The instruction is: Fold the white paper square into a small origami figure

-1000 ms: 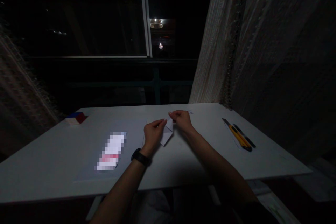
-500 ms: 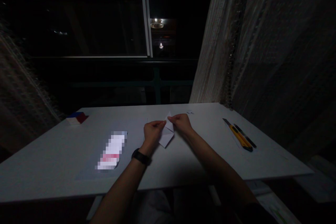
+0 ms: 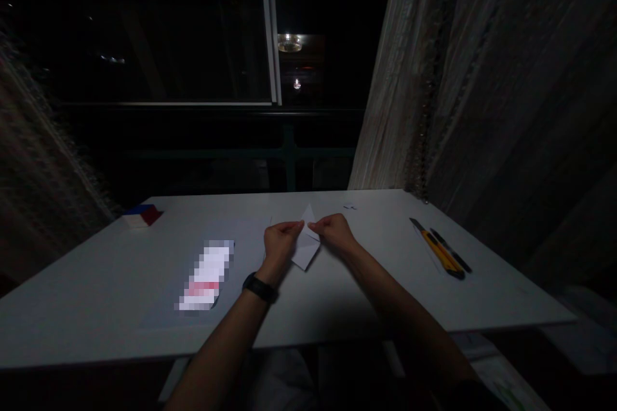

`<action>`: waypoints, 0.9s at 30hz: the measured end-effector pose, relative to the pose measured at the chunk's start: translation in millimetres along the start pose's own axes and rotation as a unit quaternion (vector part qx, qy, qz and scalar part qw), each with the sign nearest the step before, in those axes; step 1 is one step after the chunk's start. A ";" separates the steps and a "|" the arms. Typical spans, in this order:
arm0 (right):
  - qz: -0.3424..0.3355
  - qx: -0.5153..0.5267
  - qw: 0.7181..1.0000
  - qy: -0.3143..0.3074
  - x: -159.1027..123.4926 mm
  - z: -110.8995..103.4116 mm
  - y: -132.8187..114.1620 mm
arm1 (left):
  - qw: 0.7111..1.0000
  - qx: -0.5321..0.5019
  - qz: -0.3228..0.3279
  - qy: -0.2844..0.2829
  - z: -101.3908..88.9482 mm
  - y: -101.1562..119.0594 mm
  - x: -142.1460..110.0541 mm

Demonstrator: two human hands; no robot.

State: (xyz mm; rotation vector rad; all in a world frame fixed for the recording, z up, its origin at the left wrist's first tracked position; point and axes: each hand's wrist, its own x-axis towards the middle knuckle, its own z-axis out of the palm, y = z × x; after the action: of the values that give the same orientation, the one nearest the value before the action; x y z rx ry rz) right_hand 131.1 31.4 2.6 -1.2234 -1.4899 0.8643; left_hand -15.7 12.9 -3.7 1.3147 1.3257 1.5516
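Observation:
A folded piece of white paper is held just above the middle of the table, its pointed tip toward the window and a squarish corner toward me. My left hand, with a dark watch on the wrist, pinches its left side. From the right, my right hand pinches the same paper, thumb and forefinger close to the left hand's fingertips. Both hands are closed on it. Some of the folds are hidden behind the fingers.
A lit phone with a blurred screen lies left on a pale sheet. A coloured cube sits at far left. On the right are a yellow box cutter and a black pen. Small paper scraps lie near the far edge.
My right thumb and fingers have slid slightly down from near the paper's tip, so more of the point shows. The left hand stays nearly still.

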 end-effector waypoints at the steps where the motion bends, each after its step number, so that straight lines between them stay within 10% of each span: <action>1: 0.000 0.003 1.000 0.006 -0.3 0.0 0.4 | 1.000 -0.005 0.001 -0.002 0.3 -0.1 -0.2; 16: 0.014 0.042 0.991 -0.129 -7.2 -3.6 -0.1 | 0.981 -0.137 -0.080 -0.115 -3.1 12.1 -3.1; 27: -0.023 0.005 0.984 -0.176 -15.4 6.9 -5.2 | 0.978 -0.175 -0.095 -0.061 -6.8 10.8 1.1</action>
State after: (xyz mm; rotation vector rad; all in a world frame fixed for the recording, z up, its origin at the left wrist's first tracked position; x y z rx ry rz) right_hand 123.1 15.7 1.9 -1.0615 -1.7841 1.0967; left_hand -21.5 9.7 7.3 1.0148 1.0127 1.4661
